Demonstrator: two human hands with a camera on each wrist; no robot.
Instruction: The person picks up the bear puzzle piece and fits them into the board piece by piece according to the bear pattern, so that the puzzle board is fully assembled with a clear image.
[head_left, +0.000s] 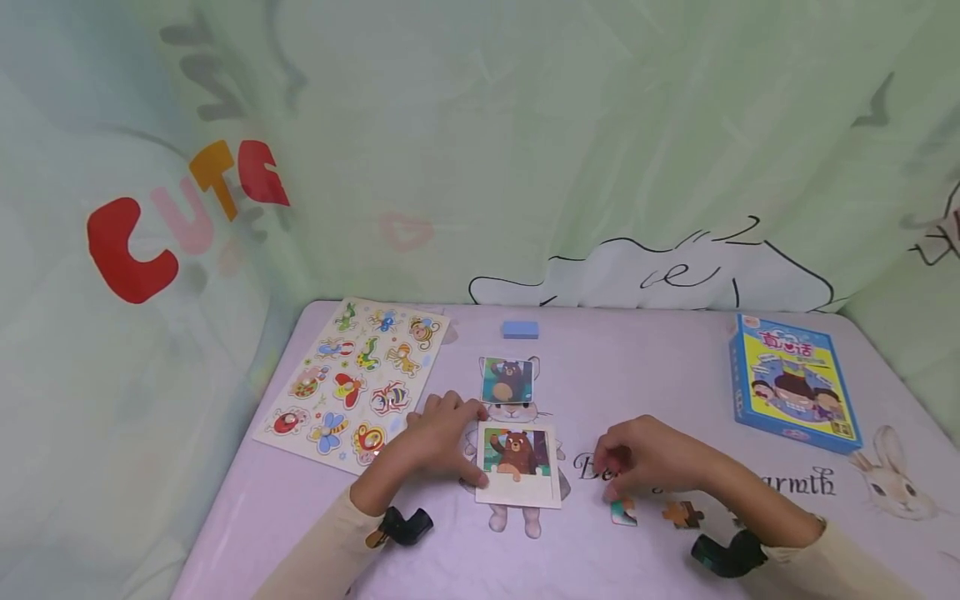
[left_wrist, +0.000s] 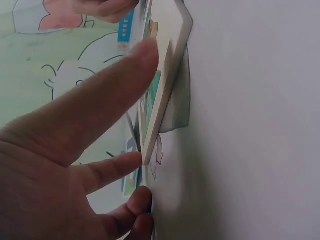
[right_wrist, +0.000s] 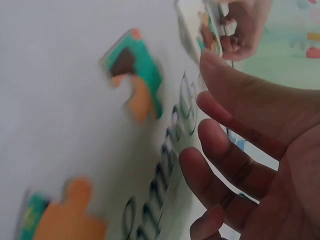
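Note:
A white puzzle board (head_left: 530, 493) lies mid-table, a bear picture filling its upper part and its lower part bare. My left hand (head_left: 437, 440) is at its left side, fingers spread. The thumb (left_wrist: 107, 92) extends over the board's edge, and the index finger touches a corner. Over the table to the right hovers my right hand (head_left: 658, 454), fingers loosely bent with nothing between them. Near its fingertips is a teal puzzle piece (right_wrist: 151, 67) with brown and orange patches. An orange-brown puzzle piece (head_left: 682, 514) lies farther right, below the right wrist.
Behind the board is a bear picture card (head_left: 507, 381), with a blue block (head_left: 521, 330) farther back. A board of insect pictures (head_left: 352, 379) lies at the left. At the right sits a blue and yellow box (head_left: 795, 379). Printed curtains (head_left: 480, 167) hang along the table's back.

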